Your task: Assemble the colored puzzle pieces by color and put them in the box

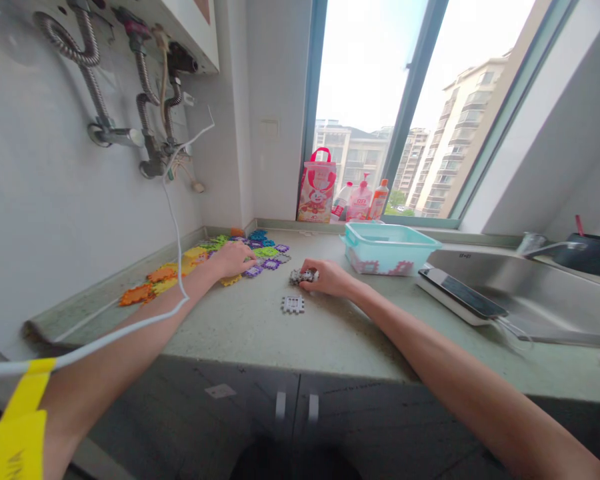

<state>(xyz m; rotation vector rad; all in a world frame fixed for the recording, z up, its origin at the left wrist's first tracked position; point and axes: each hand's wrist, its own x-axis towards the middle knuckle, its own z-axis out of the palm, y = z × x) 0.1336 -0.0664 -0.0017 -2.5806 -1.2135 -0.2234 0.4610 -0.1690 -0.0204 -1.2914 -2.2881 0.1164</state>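
My left hand [234, 259] rests over a spread of colourful interlocking plastic tiles at the back left of the counter. Its fingers are stretched forward onto the pieces, with purple tiles [271, 265] and a lime green tile [266, 252] close by. In my right hand [325, 277] are grey interlocking tiles [303, 275], gripped between thumb and fingers just above the counter; their exact number is unclear. A single flat grey tile [293, 305] with a barred centre lies just in front of that hand. Orange tiles [136, 295] form the left end of the spread.
Right of my hands, a turquoise basket [393, 235] holds pinkish tiles. Beside the steel sink [570, 293] lies a phone [463, 295] on a white block with a cable. A white cable [173, 207] hangs across my left arm. Bottles [360, 200] and a pink bag [318, 190] stand by the window.
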